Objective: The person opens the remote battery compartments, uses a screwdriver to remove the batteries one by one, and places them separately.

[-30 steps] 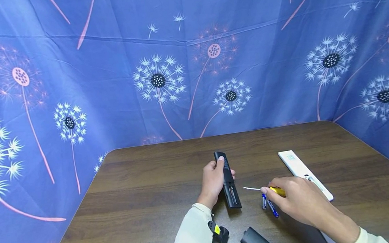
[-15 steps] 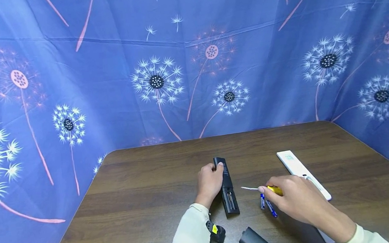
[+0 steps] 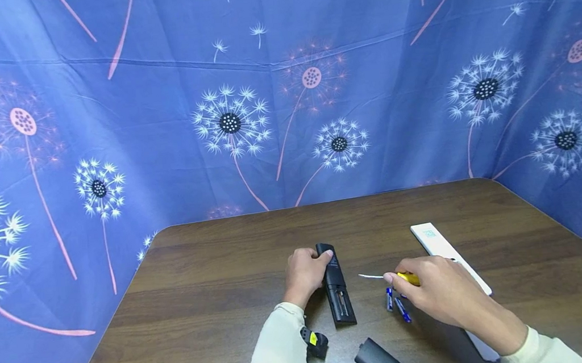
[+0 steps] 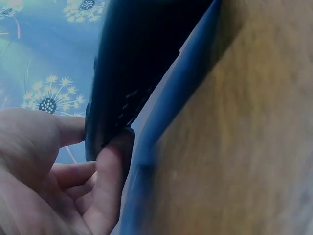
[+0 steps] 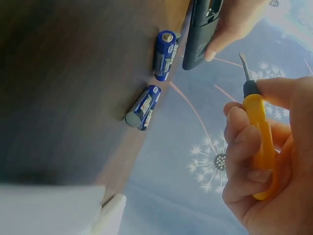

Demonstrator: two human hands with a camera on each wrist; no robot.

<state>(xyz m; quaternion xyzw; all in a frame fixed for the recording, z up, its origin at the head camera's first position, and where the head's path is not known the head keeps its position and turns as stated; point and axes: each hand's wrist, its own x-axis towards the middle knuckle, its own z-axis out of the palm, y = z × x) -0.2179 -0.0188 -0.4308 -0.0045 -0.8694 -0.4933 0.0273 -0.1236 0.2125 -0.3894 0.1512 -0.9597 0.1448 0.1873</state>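
My left hand (image 3: 304, 273) grips the far end of a black remote control (image 3: 336, 286), thumb on its back face. The remote's battery compartment is uncovered at the near end, and metal contacts show inside. In the left wrist view the thumb and fingers pinch the remote (image 4: 132, 58) along its edge. My right hand (image 3: 445, 289) holds a yellow-handled screwdriver (image 5: 261, 147), its metal tip pointing left toward the remote but apart from it. Two blue batteries (image 3: 402, 309) lie on the table just below the screwdriver.
On the wooden table (image 3: 203, 302), a long white remote-like bar (image 3: 445, 246) lies to the right, partly behind my right hand. A black cover (image 3: 379, 359) rests near the front edge. Blue dandelion-print cloth (image 3: 286, 119) hangs behind the table.
My left hand has brought the remote slightly lower and nearer the table. The right hand keeps its hold on the screwdriver, with little movement. The view has shifted slightly.
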